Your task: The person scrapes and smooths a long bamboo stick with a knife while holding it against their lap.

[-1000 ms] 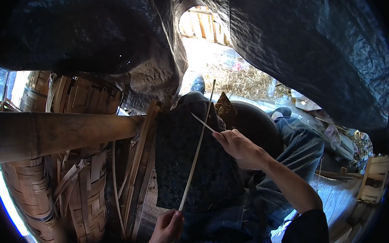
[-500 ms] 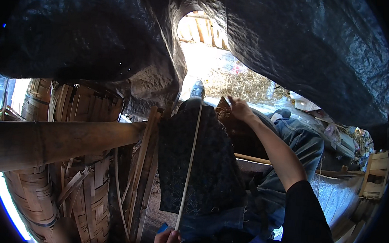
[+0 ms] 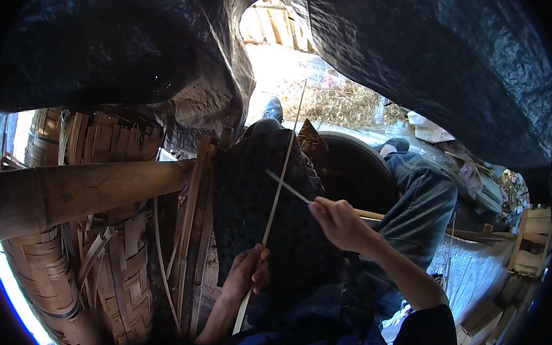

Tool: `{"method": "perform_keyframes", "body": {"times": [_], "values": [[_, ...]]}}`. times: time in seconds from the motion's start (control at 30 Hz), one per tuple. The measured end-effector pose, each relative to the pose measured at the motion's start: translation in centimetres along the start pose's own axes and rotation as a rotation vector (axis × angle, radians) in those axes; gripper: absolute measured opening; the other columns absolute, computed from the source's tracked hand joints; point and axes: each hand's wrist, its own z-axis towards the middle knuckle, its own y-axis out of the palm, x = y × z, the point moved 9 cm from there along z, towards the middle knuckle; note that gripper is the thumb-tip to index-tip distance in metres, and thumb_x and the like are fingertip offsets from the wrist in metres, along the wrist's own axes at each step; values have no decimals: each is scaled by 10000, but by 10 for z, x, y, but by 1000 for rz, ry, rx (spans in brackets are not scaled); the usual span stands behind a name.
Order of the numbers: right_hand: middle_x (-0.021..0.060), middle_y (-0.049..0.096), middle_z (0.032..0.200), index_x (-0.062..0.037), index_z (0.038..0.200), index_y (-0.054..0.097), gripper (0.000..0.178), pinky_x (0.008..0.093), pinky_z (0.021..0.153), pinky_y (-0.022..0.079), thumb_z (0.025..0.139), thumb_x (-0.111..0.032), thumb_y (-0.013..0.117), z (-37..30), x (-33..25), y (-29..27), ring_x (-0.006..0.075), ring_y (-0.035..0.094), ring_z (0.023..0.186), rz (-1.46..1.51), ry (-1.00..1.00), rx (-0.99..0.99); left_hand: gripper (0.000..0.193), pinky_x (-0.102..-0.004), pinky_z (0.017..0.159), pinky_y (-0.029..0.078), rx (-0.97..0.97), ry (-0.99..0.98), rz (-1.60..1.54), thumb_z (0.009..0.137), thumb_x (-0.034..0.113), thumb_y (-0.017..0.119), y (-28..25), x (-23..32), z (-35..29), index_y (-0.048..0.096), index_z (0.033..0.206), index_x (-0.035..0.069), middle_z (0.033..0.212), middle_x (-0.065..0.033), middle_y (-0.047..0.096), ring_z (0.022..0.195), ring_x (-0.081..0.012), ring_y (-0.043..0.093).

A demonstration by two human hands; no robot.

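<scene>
A long, thin bamboo strip (image 3: 288, 149) slants over my lap, its far tip out toward the bright ground. My left hand (image 3: 246, 271) is closed around its lower part, and a short end sticks out below the fist. My right hand (image 3: 343, 226) grips a slim, pale, knife-like tool (image 3: 294, 189), with a bit of blue by the fingers. The tool crosses the strip at an angle farther up from my left hand; whether they touch I cannot tell. Under both lies a dark patterned cloth (image 3: 240, 202) over my legs.
A thick bamboo pole (image 3: 88, 191) juts in from the left above woven bamboo baskets (image 3: 118, 270). Upright slats (image 3: 192, 230) stand beside my left leg. Dark plastic sheeting (image 3: 431, 68) hangs overhead. Straw (image 3: 336, 104) lies on the ground ahead, and a wooden crate (image 3: 532, 242) is at right.
My right hand has come back from the far side toward my lap, and the tool now shows across the strip. My left hand has moved forward, the strip's far end reaching farther out.
</scene>
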Motion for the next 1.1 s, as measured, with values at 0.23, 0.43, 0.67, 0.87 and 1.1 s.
{"method": "perform_keyframes", "body": {"times": [0.23,0.43,0.67,0.87,1.1], "values": [[215,490,521,7,707,523,403,422,429,383,974,-289,468,10,-8,25,376,523,460,-164,-134,-42,276,-197,331,255,20,20,-125,1007,305,362,1,-4,-5,472,865,96,455,50,338,316,-71,301],[211,478,499,5,661,501,436,414,401,362,971,-300,475,16,-14,30,366,508,423,-299,-194,2,290,-201,312,244,-11,25,-248,1015,294,338,-1,-6,-5,495,868,99,442,54,345,300,-75,294],[212,468,480,3,645,479,447,400,390,362,966,-308,488,18,-11,35,359,501,398,-293,-115,-40,281,-203,310,241,9,43,-200,1011,281,362,-1,-6,-5,504,863,88,450,51,358,300,-71,291],[239,528,554,9,676,516,446,464,465,426,970,-322,463,31,3,29,414,582,563,-373,34,43,284,-204,301,236,54,48,-136,1008,274,370,1,-11,-10,500,841,86,449,48,362,298,-67,284],[271,547,631,23,701,555,450,471,525,439,977,-315,443,61,21,10,446,568,641,-128,-94,105,287,-201,299,233,63,24,-151,1001,276,391,-3,-10,-13,510,819,88,436,46,341,294,-68,284]]}}
